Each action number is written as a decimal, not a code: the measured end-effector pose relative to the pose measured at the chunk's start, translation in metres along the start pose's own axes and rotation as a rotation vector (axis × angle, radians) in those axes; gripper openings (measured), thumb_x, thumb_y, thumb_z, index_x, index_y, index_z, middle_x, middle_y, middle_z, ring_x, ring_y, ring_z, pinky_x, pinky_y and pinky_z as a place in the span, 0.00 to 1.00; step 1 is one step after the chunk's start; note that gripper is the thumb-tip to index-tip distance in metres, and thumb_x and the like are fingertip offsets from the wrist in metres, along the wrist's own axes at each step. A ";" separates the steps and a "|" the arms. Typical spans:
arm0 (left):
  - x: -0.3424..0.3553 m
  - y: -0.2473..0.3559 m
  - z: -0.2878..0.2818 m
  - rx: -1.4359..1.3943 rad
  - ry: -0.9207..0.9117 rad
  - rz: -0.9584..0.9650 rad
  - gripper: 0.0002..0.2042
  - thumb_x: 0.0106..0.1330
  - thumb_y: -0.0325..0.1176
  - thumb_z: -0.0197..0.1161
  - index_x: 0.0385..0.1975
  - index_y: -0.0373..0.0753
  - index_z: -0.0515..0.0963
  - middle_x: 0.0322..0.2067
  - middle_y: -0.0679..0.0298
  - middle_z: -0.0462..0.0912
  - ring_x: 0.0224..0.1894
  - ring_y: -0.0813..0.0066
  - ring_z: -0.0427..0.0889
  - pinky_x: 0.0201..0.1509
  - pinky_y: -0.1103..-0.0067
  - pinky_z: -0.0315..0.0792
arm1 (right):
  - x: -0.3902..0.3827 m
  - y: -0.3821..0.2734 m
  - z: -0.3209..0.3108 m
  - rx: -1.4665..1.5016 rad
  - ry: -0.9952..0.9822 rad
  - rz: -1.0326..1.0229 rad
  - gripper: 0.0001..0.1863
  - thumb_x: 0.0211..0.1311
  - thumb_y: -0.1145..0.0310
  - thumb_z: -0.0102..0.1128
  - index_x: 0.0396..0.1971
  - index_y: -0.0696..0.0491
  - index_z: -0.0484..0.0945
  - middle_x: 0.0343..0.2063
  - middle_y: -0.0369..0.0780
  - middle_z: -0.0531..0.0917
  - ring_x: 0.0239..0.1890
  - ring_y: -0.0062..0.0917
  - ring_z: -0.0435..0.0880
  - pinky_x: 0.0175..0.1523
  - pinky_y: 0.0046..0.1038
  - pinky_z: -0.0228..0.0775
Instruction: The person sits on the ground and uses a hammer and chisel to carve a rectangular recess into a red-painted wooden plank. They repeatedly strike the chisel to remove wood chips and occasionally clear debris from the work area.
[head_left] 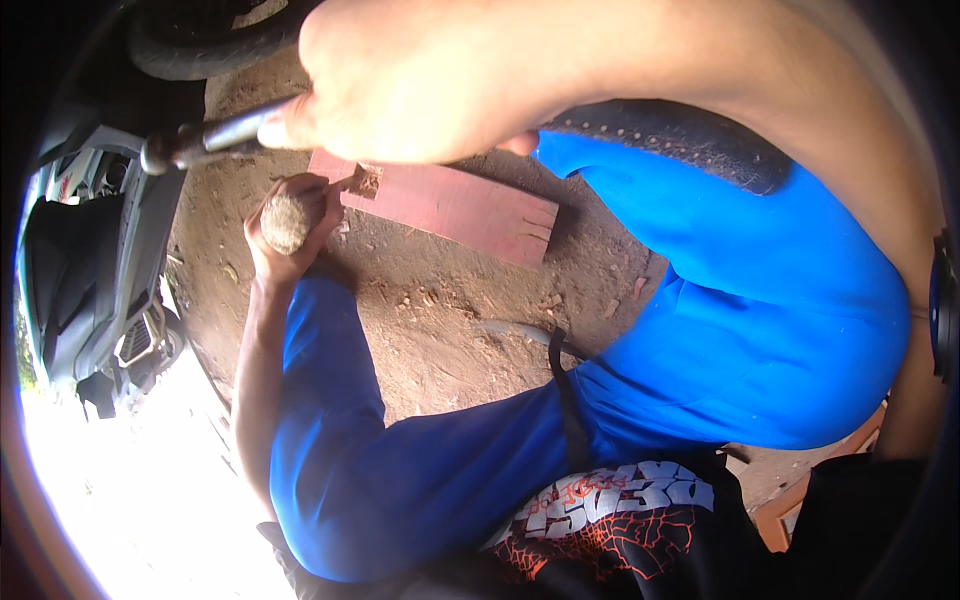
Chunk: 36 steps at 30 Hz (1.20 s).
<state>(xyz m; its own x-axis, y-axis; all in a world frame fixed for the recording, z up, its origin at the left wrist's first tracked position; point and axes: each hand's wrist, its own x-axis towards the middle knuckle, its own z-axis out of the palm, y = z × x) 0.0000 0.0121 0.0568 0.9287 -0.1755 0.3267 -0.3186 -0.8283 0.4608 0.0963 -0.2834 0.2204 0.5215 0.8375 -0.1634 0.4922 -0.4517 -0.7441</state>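
My right hand (400, 80) is raised close to the view and closed round a hammer (215, 138), whose metal end points left. Lower down, my left hand (305, 245) wraps round a chisel (288, 222). The pale, worn butt of its handle faces up, and its blade reaches toward a rough notch (368, 180) cut in a reddish wooden board (450, 210). The board lies on the dirt ground, with several dark slits at its right end. My right hand and forearm hide part of its upper edge.
Wood chips (430, 298) litter the dirt around the board. A curved blade-like tool (515, 328) lies between my legs in blue trousers (700, 330). A motorbike (100, 270) stands at left, and a black tyre (205, 50) shows at the top. A dark rubbery piece (680, 140) adjoins my right leg.
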 end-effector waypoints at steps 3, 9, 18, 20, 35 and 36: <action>0.000 0.001 -0.003 0.035 -0.015 0.020 0.10 0.55 0.30 0.76 0.36 0.38 0.84 0.33 0.62 0.88 0.34 0.73 0.89 0.40 0.77 0.83 | 0.011 0.004 -0.003 -0.004 0.006 -0.031 0.31 0.77 0.47 0.47 0.19 0.56 0.73 0.12 0.37 0.73 0.13 0.23 0.72 0.20 0.28 0.65; -0.010 0.000 -0.003 -0.004 0.027 -0.097 0.11 0.56 0.29 0.76 0.37 0.38 0.84 0.34 0.62 0.88 0.34 0.73 0.88 0.41 0.77 0.82 | 0.009 0.009 -0.007 0.010 0.012 -0.064 0.31 0.77 0.47 0.46 0.19 0.57 0.74 0.12 0.38 0.73 0.13 0.24 0.73 0.20 0.29 0.66; -0.004 0.006 -0.006 -0.009 -0.010 0.069 0.12 0.55 0.27 0.76 0.38 0.37 0.83 0.34 0.62 0.88 0.34 0.71 0.88 0.41 0.76 0.82 | 0.013 0.010 -0.005 0.010 0.008 -0.095 0.31 0.77 0.47 0.46 0.20 0.58 0.75 0.12 0.40 0.74 0.14 0.27 0.74 0.21 0.31 0.67; -0.002 0.008 -0.006 0.040 -0.003 0.112 0.12 0.55 0.27 0.76 0.38 0.37 0.84 0.34 0.62 0.88 0.33 0.71 0.88 0.41 0.76 0.82 | 0.014 0.011 -0.005 0.016 0.008 -0.101 0.31 0.78 0.48 0.46 0.20 0.58 0.75 0.12 0.40 0.74 0.14 0.27 0.75 0.22 0.32 0.67; 0.003 0.007 0.001 0.103 -0.010 0.122 0.12 0.55 0.28 0.75 0.38 0.39 0.84 0.34 0.62 0.88 0.34 0.72 0.88 0.41 0.75 0.82 | -0.008 0.010 -0.010 0.031 -0.014 -0.130 0.32 0.78 0.48 0.45 0.20 0.59 0.77 0.13 0.42 0.76 0.15 0.32 0.77 0.23 0.36 0.70; 0.002 0.006 0.001 0.105 -0.006 0.123 0.12 0.55 0.28 0.75 0.38 0.39 0.84 0.34 0.62 0.88 0.34 0.72 0.88 0.41 0.75 0.82 | -0.008 0.009 -0.009 0.032 -0.011 -0.134 0.32 0.78 0.48 0.45 0.20 0.59 0.77 0.13 0.43 0.76 0.15 0.32 0.77 0.23 0.36 0.70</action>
<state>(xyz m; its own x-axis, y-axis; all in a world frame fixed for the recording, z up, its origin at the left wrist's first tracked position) 0.0002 0.0058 0.0594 0.8850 -0.2817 0.3706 -0.4086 -0.8516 0.3284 0.1030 -0.2975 0.2207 0.4449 0.8930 -0.0679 0.5345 -0.3256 -0.7799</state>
